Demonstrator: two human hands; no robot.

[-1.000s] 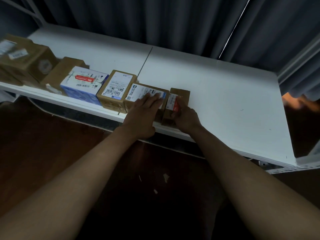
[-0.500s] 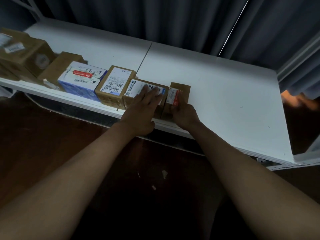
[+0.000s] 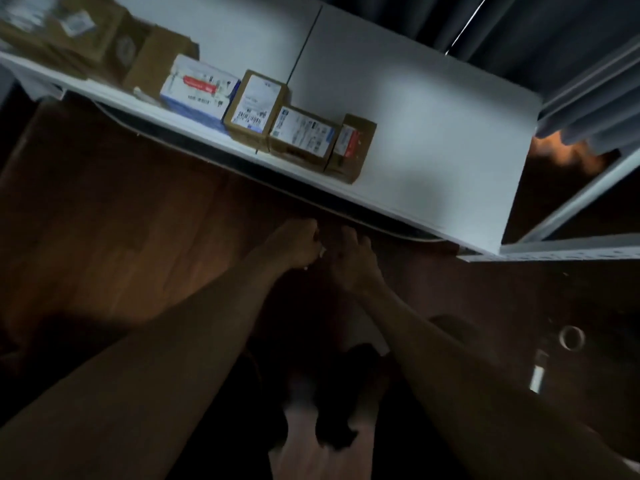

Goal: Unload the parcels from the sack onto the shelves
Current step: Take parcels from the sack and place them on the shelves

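White shelf (image 3: 433,126) tilted across upper view, bare at its right half. Row of parcels along front edge, each touching the next: large brown box (image 3: 79,32) far left, blurred; blue-white box (image 3: 199,90); labelled carton (image 3: 258,107); flat labelled carton (image 3: 301,136); small red-labelled box (image 3: 353,147) at row's end. Sack not identifiable in the dark below. Left hand (image 3: 294,247) and right hand (image 3: 349,261) under the shelf lip, near each other, holding nothing; fingers loosely curled, slack. Risks, judged: row sits close to front edge, so a knock from a rising hand or next parcel could tip the small end box off. Dim light and motion blur invite a misjudged reach.
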